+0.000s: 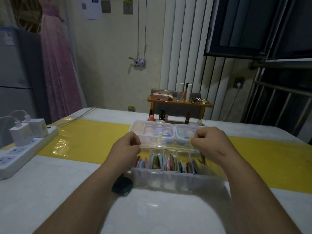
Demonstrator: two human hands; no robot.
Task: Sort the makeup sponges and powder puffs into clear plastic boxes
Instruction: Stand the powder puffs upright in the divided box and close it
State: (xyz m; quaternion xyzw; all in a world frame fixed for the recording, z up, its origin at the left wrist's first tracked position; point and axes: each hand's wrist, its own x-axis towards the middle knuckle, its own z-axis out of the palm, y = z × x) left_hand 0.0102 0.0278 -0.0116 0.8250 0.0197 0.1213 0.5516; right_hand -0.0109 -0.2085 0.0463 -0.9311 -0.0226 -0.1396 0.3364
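Note:
A clear divided box (170, 179) stands in front of me on the table, its slots packed with flat powder puffs (156, 160) standing on edge in pink, blue and dark red. Its clear lid (167, 147) is raised above the back edge. My left hand (126, 149) pinches the lid's left end and my right hand (211, 144) pinches its right end. Behind it sits a second clear box (153, 130), lid down, with rounded makeup sponges (166, 133) showing through.
A white power strip (25, 149) with chargers lies at the left. A dark round object (122, 185) rests left of the front box. Lipsticks (162, 115) stand behind the boxes. A small wooden table (179, 102) with cosmetics is beyond. A yellow mat (87, 139) crosses the table.

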